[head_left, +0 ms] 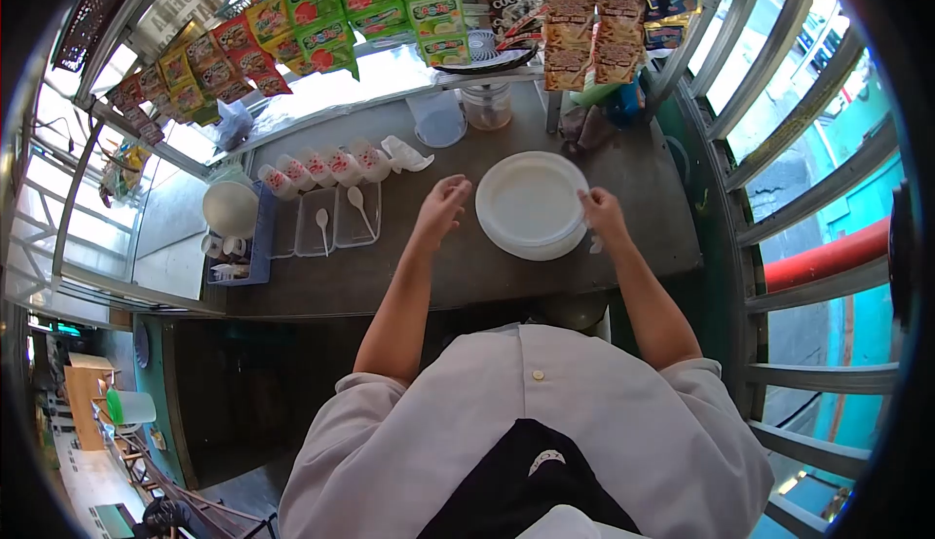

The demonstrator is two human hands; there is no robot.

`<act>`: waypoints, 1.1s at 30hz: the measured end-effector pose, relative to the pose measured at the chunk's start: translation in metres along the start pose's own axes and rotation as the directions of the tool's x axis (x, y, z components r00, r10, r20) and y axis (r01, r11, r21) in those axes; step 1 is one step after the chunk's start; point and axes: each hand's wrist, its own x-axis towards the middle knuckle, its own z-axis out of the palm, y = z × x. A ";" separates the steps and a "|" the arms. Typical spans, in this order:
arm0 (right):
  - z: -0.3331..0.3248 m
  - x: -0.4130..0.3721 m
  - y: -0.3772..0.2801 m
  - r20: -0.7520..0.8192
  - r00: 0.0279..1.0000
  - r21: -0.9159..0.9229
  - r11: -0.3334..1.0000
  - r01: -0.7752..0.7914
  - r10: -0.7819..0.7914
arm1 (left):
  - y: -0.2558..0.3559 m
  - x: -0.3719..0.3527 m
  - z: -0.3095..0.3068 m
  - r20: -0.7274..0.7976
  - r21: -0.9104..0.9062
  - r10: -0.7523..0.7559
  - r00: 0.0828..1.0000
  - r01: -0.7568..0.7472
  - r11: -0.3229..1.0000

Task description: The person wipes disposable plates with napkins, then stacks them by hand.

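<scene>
A round white plate (532, 198) rests on the dark counter, with a second white rim (545, 251) showing under its near edge. At its right side, my right hand (603, 214) pinches the rim between thumb and fingers. My left hand (444, 210) hovers a little left of the plate, apart from it. Its fingers are loosely curved and nothing shows in them.
Several printed cups (336, 165) line the counter behind two clear trays (353, 231) holding white spoons. A blue basket (258, 237) stands at the left. A tub (436, 120) and a jar (486, 107) stand behind. Snack packets (433, 13) hang overhead; metal bars (818, 188) border the right.
</scene>
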 end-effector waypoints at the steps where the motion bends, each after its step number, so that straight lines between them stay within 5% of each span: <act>1: 0.002 -0.001 0.013 -0.007 1.000 0.004 1.000 -0.001 0.001 | -0.016 0.012 0.003 0.095 0.090 0.003 0.996 -0.012 0.996; 2: 0.003 -0.003 0.023 -0.007 1.000 -0.070 0.998 0.003 -0.003 | -0.043 0.026 0.008 0.099 0.094 0.006 0.995 -0.015 0.995; 4: 0.002 -0.007 0.029 -0.013 1.000 -0.137 0.991 0.008 -0.010 | -0.087 0.047 0.024 0.005 0.460 0.233 0.972 -0.209 0.863; 6: -0.001 -0.013 0.035 0.017 0.998 -0.365 0.929 0.070 -0.068 | -0.088 0.042 0.040 0.044 0.401 0.186 0.982 -0.188 0.897; 8: -0.003 -0.019 0.028 -0.033 0.998 -0.432 0.901 0.039 -0.059 | -0.102 0.044 0.057 0.042 0.424 0.358 0.933 -0.341 0.839; 12: -0.003 -0.026 0.003 -0.038 0.999 -0.603 0.797 -0.029 0.008 | -0.101 0.045 0.079 0.045 0.542 0.425 0.904 -0.380 0.750; 18: 0.012 -0.009 0.042 -0.183 0.981 -0.496 0.868 -0.039 -0.061 | -0.062 0.040 0.088 -0.005 0.369 0.412 0.911 -0.381 0.848; 20: 0.011 -0.003 0.047 -0.143 0.989 -0.446 0.895 -0.026 -0.043 | -0.042 0.033 0.086 -0.040 0.362 0.078 0.996 -0.059 0.930; 21: 0.009 0.000 0.048 -0.099 0.995 -0.395 0.919 -0.012 -0.030 | -0.046 0.038 0.084 -0.038 0.361 0.080 0.996 -0.061 0.930; 23: 0.004 0.000 0.045 -0.111 0.990 -0.322 0.946 0.043 -0.082 | -0.061 0.049 0.081 -0.122 0.144 0.136 0.983 -0.118 0.983; 27: -0.008 -0.010 0.034 -0.084 0.968 -0.213 0.953 0.214 -0.236 | -0.060 0.053 0.085 -0.056 0.106 0.336 0.940 -0.329 0.939; 31: -0.016 -0.029 0.007 -0.208 0.913 -0.228 0.925 0.305 -0.352 | -0.024 0.034 0.092 -0.132 0.125 0.534 0.835 -0.520 0.845; 33: -0.017 -0.039 -0.006 -0.256 0.815 -0.385 0.828 0.407 -0.520 | -0.017 0.028 0.093 -0.127 0.106 0.590 0.797 -0.581 0.807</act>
